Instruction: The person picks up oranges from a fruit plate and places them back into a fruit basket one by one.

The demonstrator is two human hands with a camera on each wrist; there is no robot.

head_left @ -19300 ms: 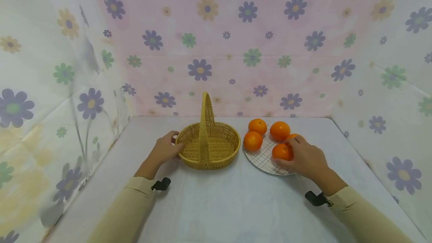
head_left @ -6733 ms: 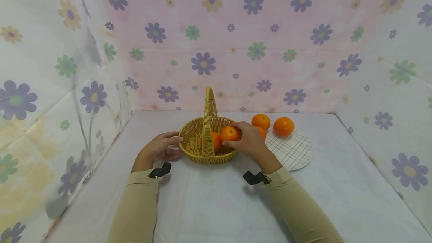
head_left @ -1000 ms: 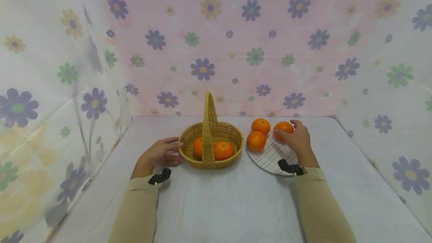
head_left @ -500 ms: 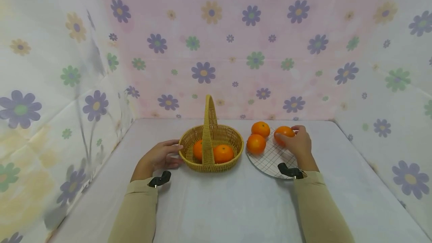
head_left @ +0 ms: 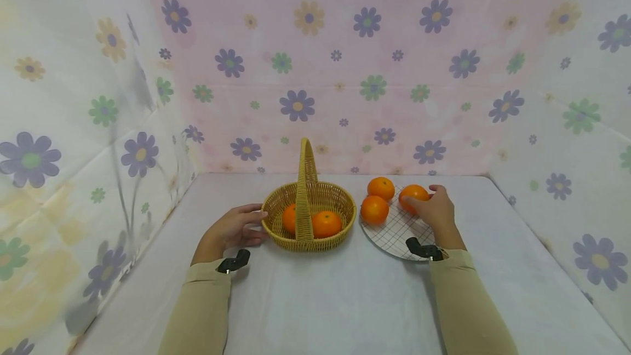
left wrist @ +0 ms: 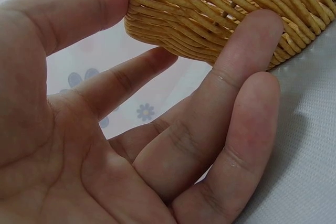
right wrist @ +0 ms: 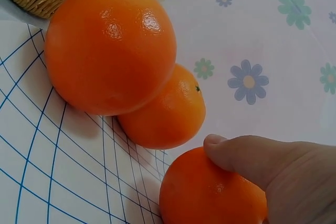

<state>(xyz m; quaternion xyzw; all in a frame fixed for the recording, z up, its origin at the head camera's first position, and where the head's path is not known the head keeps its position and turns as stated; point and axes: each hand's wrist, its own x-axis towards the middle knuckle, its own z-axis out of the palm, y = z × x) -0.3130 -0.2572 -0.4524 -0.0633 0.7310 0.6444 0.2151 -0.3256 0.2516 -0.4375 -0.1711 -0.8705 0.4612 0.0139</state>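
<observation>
A yellow wicker basket [head_left: 320, 245] with a tall arched handle stands mid-table; two oranges lie inside, one [head_left: 327, 224] right of the handle, the other [head_left: 288, 219] partly behind it. My left hand [head_left: 230, 232] holds the basket's left end, thumb at the rim, other fingers against the woven wall [left wrist: 210, 24]. On a white checked plate [head_left: 394, 237] to the right are three oranges. My right hand [head_left: 437, 212] grips the rightmost orange [right wrist: 205, 198], thumb on its near side; its other fingers are mostly hidden. Beside it sit a front orange [head_left: 374, 210] and a rear orange [head_left: 380, 189].
The white-covered table [head_left: 320, 300] ends at a pink flowered cloth [head_left: 335, 108] behind it. Flowered cloth also hangs at both sides. A narrow gap separates basket and plate. Each sleeve cuff carries a small black camera mount [head_left: 234, 261].
Over the longer span, two oranges have gone from plate to basket, and my right hand is back at the plate. In the last half second, it and its orange shifted only slightly; my left hand stays put.
</observation>
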